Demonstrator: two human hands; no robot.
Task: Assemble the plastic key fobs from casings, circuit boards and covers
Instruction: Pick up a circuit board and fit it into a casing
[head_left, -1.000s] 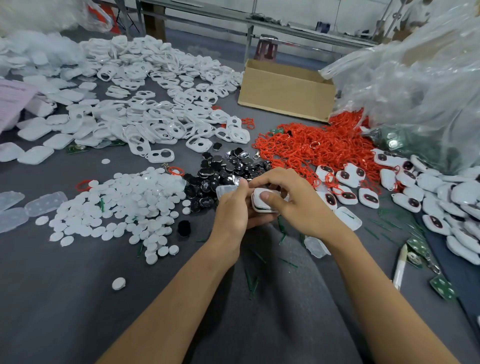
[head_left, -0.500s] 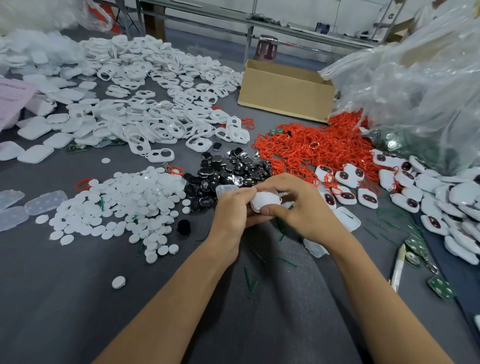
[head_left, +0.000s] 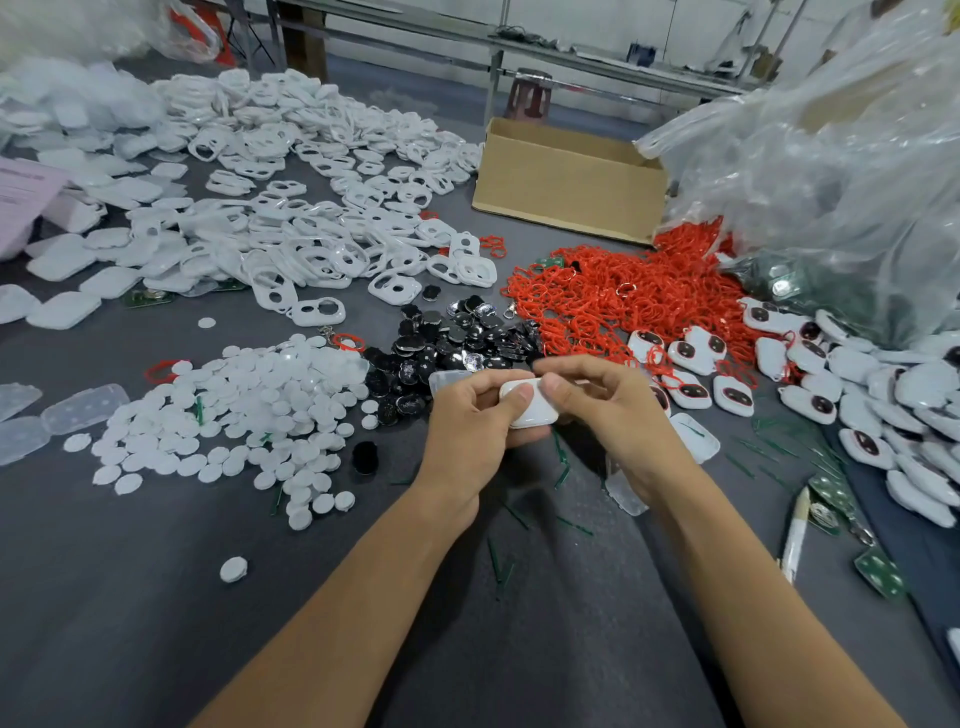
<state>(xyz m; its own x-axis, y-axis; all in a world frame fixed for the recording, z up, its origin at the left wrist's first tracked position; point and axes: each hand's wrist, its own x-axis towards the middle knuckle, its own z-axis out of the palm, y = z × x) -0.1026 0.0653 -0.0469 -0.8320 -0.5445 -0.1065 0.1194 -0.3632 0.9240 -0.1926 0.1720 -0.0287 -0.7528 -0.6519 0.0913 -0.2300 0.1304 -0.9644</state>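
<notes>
The white key fob is being held over the grey table at the centre of the view, caught between both hands. The left hand is gripping its 9 o'clock end, with the fingers curling underneath and the thumb pressing on the top face. The right hand is gripping the 3 o'clock end, with the fingers curling round the far edge and the thumb bearing on top, just beside the left thumb.

Stock, read from the fob:
- White discs are lying at 9 o'clock.
- Open-faced white casings are spreading across 10 o'clock.
- Glossy black buttons are lying at 11 o'clock, just beyond the left hand.
- A cardboard box is standing at 12 o'clock, well apart.
- Red rings are heaping at 1 o'clock.
- A clear plastic bag is bulging at 2 o'clock.
- Finished fobs are lying at 3 o'clock.
- Green circuit boards are lying at 4 o'clock.
</notes>
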